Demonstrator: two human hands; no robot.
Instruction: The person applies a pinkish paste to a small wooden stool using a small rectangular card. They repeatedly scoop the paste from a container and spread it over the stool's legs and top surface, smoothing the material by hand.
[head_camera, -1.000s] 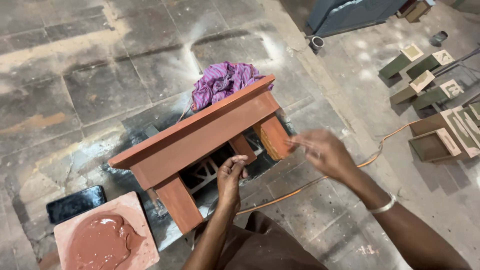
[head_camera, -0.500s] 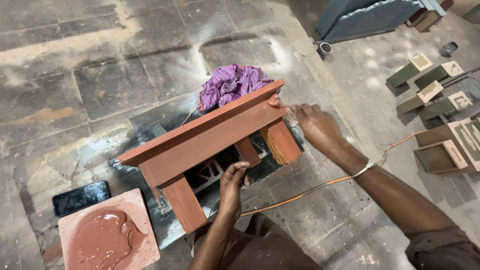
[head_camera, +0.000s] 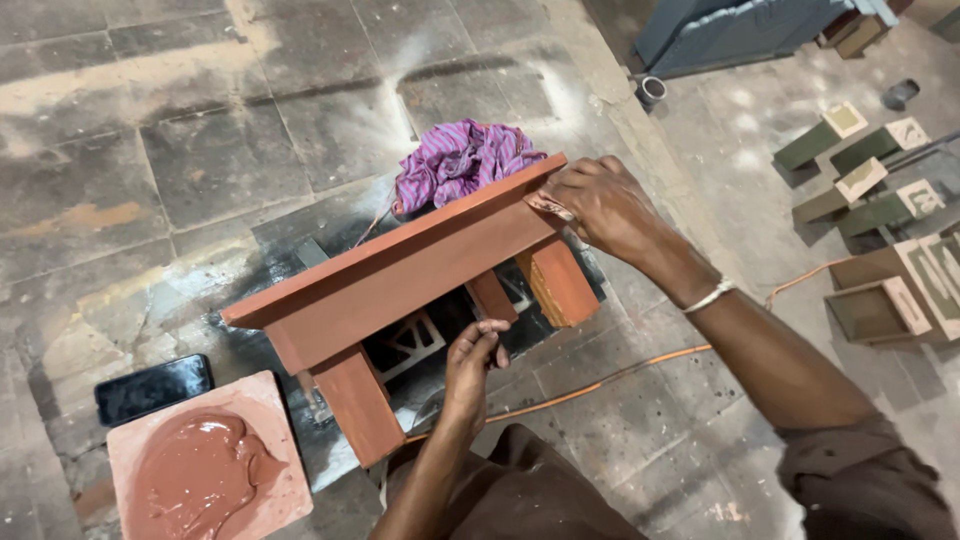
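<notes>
A red-brown wooden bench (head_camera: 400, 275) stands tilted on the stone floor in front of me. My right hand (head_camera: 600, 205) rests on the far right end of its top board, fingers closed on a small brownish scrap (head_camera: 549, 207) pressed against the edge. My left hand (head_camera: 472, 365) reaches up under the bench between the legs, fingers curled against the lower edge of the front rail. What lies beneath the bench is mostly hidden in shadow.
A purple striped cloth (head_camera: 462, 160) is bunched behind the bench. A black phone (head_camera: 153, 388) and a pink slab with red-brown paste (head_camera: 205, 470) lie at lower left. An orange cable (head_camera: 600, 375) crosses the floor. Green-grey wooden boxes (head_camera: 880, 300) stand at right.
My right hand has moved from the bench's right leg up to the far right end of the top board. My left hand has stayed under the bench.
</notes>
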